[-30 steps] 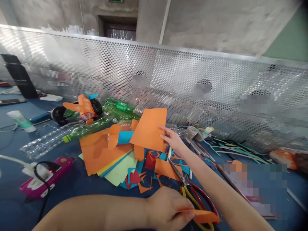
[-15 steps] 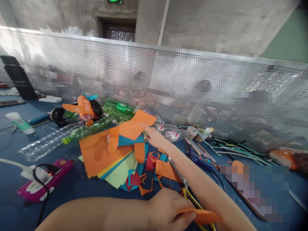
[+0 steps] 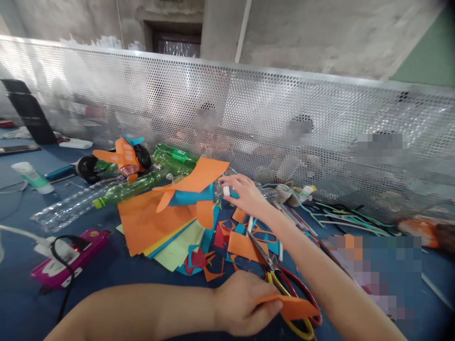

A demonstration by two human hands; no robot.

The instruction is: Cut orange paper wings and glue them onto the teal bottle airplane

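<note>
My left hand (image 3: 245, 303) is closed on a cut piece of orange paper (image 3: 298, 308), pinched between thumb and fingers above the scissors (image 3: 273, 267). The scissors, with yellow and red handles, lie with their blades apart. My right hand (image 3: 243, 193) is open, fingers apart, just right of a clear bottle (image 3: 192, 196) wrapped in blue paper, with orange paper wings (image 3: 205, 173). A small white and teal thing (image 3: 227, 191) shows between thumb and forefinger; I cannot tell whether they touch it. The bottle rests over stacked coloured paper (image 3: 142, 227).
Paper scraps (image 3: 245, 244) lie around the scissors. Green bottles (image 3: 137, 189) and an orange paper-covered bottle (image 3: 126, 156) stand left of centre. A purple power strip (image 3: 71, 260) with cords is at front left. Straws and cords (image 3: 341, 218) lie right. A perforated metal panel (image 3: 177, 104) closes the back.
My right hand has come off the winged bottle and moved slightly right, its fingers spreading. The bottle has tilted a little. More of the scissors shows. My left hand keeps the orange paper piece.
</note>
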